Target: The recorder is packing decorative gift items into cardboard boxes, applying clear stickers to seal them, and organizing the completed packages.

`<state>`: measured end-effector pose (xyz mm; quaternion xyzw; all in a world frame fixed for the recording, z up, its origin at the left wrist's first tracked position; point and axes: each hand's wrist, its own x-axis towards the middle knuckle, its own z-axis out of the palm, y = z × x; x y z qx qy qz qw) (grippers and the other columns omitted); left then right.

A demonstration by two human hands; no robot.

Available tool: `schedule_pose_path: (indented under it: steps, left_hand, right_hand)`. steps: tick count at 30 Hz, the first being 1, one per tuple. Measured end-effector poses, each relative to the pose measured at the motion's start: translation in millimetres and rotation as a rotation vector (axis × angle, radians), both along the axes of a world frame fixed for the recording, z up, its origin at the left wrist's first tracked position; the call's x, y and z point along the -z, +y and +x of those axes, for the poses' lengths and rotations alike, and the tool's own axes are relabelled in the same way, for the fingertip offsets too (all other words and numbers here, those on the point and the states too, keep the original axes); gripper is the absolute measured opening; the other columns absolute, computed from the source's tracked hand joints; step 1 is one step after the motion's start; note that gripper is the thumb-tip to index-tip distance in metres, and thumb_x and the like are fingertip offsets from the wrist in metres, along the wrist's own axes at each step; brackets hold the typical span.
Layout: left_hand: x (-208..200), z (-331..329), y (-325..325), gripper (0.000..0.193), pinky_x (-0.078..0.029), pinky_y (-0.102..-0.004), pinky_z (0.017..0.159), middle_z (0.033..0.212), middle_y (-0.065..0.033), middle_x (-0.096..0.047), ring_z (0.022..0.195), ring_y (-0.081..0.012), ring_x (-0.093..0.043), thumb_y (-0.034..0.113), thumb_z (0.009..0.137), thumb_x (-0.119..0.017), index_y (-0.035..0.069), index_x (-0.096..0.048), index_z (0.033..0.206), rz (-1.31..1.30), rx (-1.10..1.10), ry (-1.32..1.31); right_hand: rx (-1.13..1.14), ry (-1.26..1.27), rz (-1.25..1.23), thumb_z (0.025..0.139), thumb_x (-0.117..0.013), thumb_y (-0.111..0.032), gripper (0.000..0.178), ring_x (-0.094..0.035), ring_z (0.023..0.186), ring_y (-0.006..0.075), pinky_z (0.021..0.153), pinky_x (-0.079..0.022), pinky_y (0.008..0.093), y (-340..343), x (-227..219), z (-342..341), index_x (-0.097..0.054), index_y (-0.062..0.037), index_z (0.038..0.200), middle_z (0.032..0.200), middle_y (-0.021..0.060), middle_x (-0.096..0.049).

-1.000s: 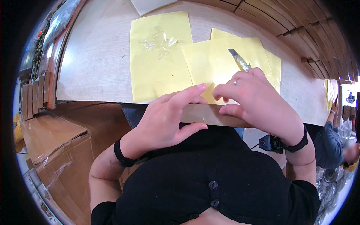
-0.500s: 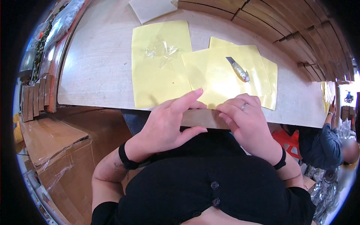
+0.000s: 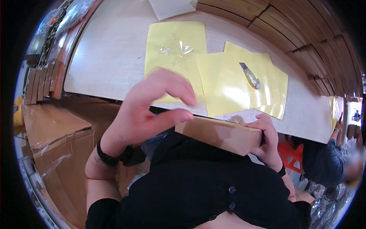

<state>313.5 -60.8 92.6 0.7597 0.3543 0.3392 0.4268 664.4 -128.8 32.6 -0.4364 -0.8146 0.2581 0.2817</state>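
A long, narrow brown cardboard box (image 3: 217, 133) is held at the table's near edge, in front of my chest. My right hand (image 3: 267, 139) grips its right end, thumb below and fingers over the top. Beside its left end, my left hand (image 3: 156, 107) is raised with thumb and fingers curved apart, nothing between them; it is slightly blurred. Beyond the box lie several yellow sheets (image 3: 221, 84). On the right-hand ones rests a utility knife (image 3: 250, 77) wrapped in clear tape, blade toward the far left. Crumpled clear film (image 3: 179, 49) lies on the left yellow sheet (image 3: 154, 38).
Brown cardboard boxes (image 3: 301, 34) are stacked along the table's far right side. A large carton (image 3: 57, 133) stands at lower left, below flat boxes (image 3: 40, 84). A white sheet (image 3: 171, 9) lies at the far edge. Another person (image 3: 324, 156) works at the right.
My left hand has come off the box and lifted to the left, opening. The box has turned to show its long side, with my right hand shifted onto its right end. The view has shifted slightly.
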Motion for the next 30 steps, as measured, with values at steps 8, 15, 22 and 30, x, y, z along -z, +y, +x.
schedule_pose_path:
  steps: [8, 15, 22, 30]
  left_hand:
    - [12, 7, -5, 0.026, -0.03, -0.0304, 0.097, 0.103, -0.002, -0.04, 0.102, -0.0191, -0.041, 0.018, 0.076, -0.081, 0.013, -0.067, 0.098, -0.045, 0.033, -0.015]
    - [25, 8, 0, 0.06, -0.035, -0.0322, 0.094, 0.111, -0.0043, -0.044, 0.101, -0.0194, -0.045, 0.024, 0.071, -0.088, 0.012, -0.058, 0.122, 0.072, 0.187, -0.032]
    - [40, 39, -12, 0.095, -0.053, -0.0396, 0.08, 0.116, -0.0152, -0.067, 0.102, -0.0267, -0.066, 0.015, 0.071, -0.088, 0.018, -0.032, 0.147, 0.081, 0.176, -0.153]
    - [0, 53, -1, 0.049, -0.045, -0.0363, 0.086, 0.111, -0.0102, -0.052, 0.101, -0.0252, -0.054, 0.046, 0.073, -0.081, 0.018, -0.072, 0.112, 0.218, 0.233, 0.184]
  right_hand:
    - [0.008, 0.105, -0.011, 0.056, -0.093, -0.037, 0.069, -0.063, 0.091, 0.0263, 0.1, -0.042, 0.0472, -1, 9, 3, -0.061, -0.0098, 0.111, 0.101, 0.006, -0.068]
    - [-0.126, 0.12, -0.137, 0.066, -0.089, -0.026, 0.057, -0.062, 0.094, 0.0244, 0.096, -0.043, 0.0413, 9, 2, 5, -0.058, -0.0064, 0.109, 0.102, 0.0094, -0.066]
    - [0.083, 0.347, -0.206, 0.072, -0.082, -0.024, 0.047, -0.055, 0.093, 0.0283, 0.086, -0.044, 0.0385, -10, 29, 6, -0.057, -0.0077, 0.108, 0.106, 0.0111, -0.063]
    - [-0.108, 0.548, -0.338, 0.09, -0.047, -0.071, 0.071, -0.059, 0.096, 0.0257, 0.087, -0.045, 0.0389, 38, 22, 28, -0.064, -0.0042, 0.105, 0.099, 0.0118, -0.065]
